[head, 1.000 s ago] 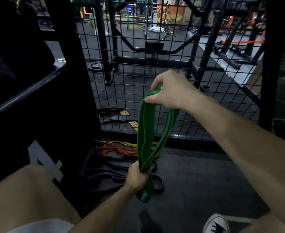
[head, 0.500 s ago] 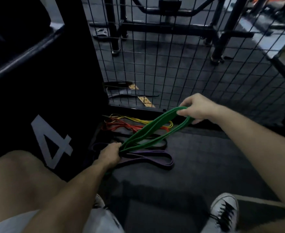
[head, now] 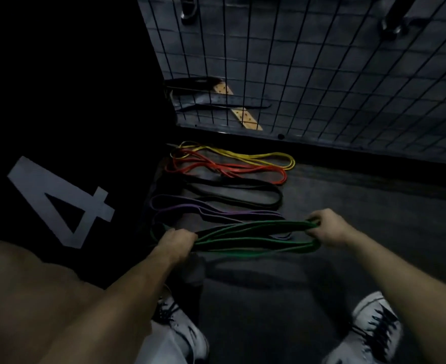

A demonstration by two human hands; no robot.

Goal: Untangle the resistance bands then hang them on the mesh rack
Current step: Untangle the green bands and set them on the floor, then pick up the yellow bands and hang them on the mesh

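Observation:
A green resistance band [head: 253, 239] stretches flat between my two hands just above the dark floor. My left hand [head: 175, 241] grips its left end, and my right hand [head: 327, 228] grips its right end. Beyond it, separate bands lie in a row on the floor: purple [head: 190, 207], black [head: 237, 191], red [head: 224, 168] and yellow [head: 237, 153]. The black wire mesh rack [head: 308, 61] stands upright behind them, rising from a dark base rail.
A black box marked with a white 4 [head: 58, 200] stands to the left, close to the bands' left ends. A wooden strip [head: 239, 111] and dark straps lie behind the mesh. My white shoes [head: 374, 334] are on the floor near me.
Both hands lowered the green band from upright in front of the mesh to flat near the floor. My view tilted down toward the floor.

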